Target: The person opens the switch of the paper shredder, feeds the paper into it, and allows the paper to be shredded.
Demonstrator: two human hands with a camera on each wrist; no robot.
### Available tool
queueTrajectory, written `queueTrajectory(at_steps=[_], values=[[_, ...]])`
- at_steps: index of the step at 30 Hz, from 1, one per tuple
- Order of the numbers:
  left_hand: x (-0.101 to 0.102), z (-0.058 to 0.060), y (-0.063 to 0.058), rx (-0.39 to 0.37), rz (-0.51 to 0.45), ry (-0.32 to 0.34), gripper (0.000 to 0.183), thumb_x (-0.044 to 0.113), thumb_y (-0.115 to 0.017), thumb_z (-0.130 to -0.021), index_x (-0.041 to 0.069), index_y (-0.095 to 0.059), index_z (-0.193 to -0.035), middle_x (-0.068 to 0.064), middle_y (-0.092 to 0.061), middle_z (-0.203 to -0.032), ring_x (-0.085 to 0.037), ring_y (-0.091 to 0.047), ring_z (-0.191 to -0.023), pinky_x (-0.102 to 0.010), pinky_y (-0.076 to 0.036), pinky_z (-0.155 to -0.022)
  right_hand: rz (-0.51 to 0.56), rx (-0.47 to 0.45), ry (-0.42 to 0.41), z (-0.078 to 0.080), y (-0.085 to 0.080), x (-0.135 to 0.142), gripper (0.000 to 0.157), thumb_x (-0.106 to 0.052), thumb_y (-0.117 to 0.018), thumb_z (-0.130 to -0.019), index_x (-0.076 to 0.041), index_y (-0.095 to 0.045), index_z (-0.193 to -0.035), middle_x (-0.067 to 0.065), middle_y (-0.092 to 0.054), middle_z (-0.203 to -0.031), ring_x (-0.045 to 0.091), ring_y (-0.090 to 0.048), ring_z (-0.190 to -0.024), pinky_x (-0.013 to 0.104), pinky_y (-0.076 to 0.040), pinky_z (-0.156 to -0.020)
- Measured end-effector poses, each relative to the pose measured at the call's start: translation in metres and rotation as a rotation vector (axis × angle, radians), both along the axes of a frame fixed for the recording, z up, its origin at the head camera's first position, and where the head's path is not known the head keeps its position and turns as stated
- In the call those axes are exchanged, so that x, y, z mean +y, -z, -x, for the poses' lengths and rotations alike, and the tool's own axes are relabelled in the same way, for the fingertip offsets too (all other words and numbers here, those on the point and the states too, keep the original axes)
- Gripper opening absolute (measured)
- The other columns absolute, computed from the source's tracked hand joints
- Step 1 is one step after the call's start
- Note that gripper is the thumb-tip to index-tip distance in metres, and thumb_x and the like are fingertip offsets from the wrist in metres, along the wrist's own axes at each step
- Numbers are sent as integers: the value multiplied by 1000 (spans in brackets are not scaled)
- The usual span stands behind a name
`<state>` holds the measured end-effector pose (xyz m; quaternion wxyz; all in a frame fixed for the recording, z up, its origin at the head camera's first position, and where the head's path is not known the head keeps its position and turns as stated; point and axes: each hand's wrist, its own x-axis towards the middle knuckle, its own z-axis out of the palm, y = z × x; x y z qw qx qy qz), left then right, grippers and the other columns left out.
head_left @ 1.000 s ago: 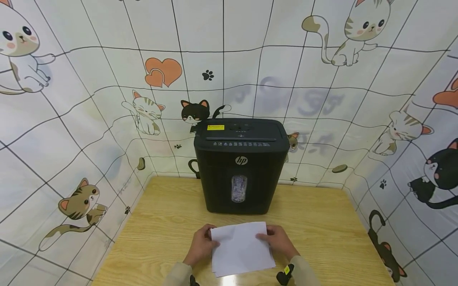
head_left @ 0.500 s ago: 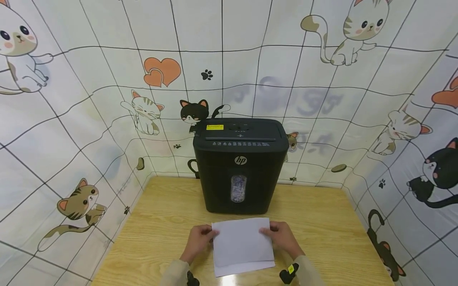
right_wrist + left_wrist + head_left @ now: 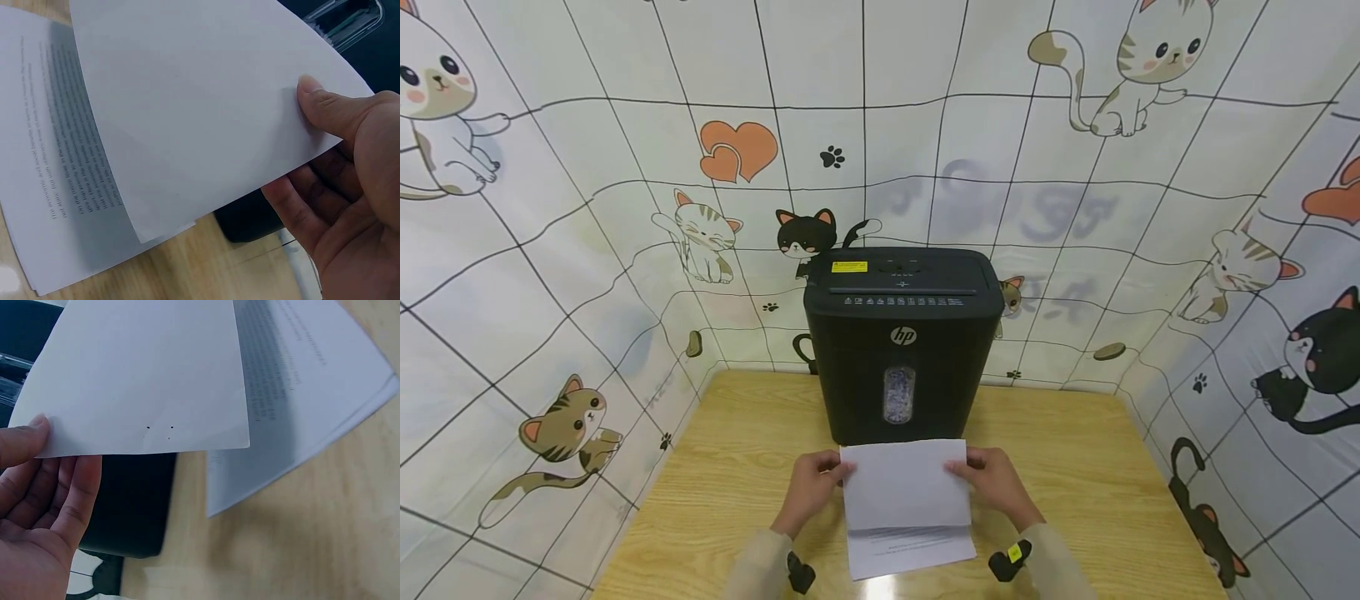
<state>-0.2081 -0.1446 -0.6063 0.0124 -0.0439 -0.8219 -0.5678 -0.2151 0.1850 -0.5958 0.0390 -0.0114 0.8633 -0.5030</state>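
A blank white sheet of paper [image 3: 904,483] is held up between my two hands, over a printed stack of paper [image 3: 910,552] on the table. My left hand [image 3: 812,487] pinches the sheet's left edge, thumb on top; in the left wrist view the left thumb [image 3: 28,437] presses near a corner. My right hand [image 3: 996,483] pinches the opposite edge, with its thumb [image 3: 328,106] on the upper face in the right wrist view. Lines of print show on the stack below. Behind the sheet stands a black HP paper shredder [image 3: 850,375], its base right at the sheet's far edge.
The shredder's slot [image 3: 902,292] runs across its top, and paper shreds show through its front window [image 3: 898,396]. A wooden table [image 3: 722,492] carries everything. Cat-printed cloth walls [image 3: 587,250] enclose the back and both sides.
Both hands have moved forward toward the shredder with the top sheet. It has come away from the stack, and the printed page beneath now shows.
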Motion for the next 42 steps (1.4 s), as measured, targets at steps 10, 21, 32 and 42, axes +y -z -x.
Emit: queueTrajectory(at_steps=[10,21,32,42], values=[[0,8,-32,31,5,-10,6,10,-76,-92,5,-77,-88,-8,-73,-84,-21,-66,-75,-22,-53,-63,-19,32,6,6,-28,2,23,-29,-80,-89,-13,-81,-106,2,-79,-97,13,-66,-84,29,-53,-75],[4,17,-67,149,-6,-22,7,14,-79,-90,10,-76,-85,-5,-72,-84,-12,-66,-81,-22,-54,-70,-10,89,-3,11,-67,7,26,-35,-80,-89,-18,-81,-109,2,-79,-102,15,-68,-89,32,-55,-80],[5,22,-109,198,19,-40,7,19,-80,-90,14,-76,-88,-2,-72,-87,-16,-69,-91,-37,-60,-86,-28,130,-37,16,-106,11,36,-41,-77,-91,-16,-78,-117,5,-78,-111,17,-69,-94,38,-56,-87],[2,28,-146,238,38,-29,11,23,-78,-92,13,-75,-90,-3,-70,-88,-18,-69,-93,-43,-59,-91,-22,253,-78,21,-140,11,28,-46,-77,-90,-21,-80,-102,0,-77,-95,17,-58,-79,29,-48,-71]])
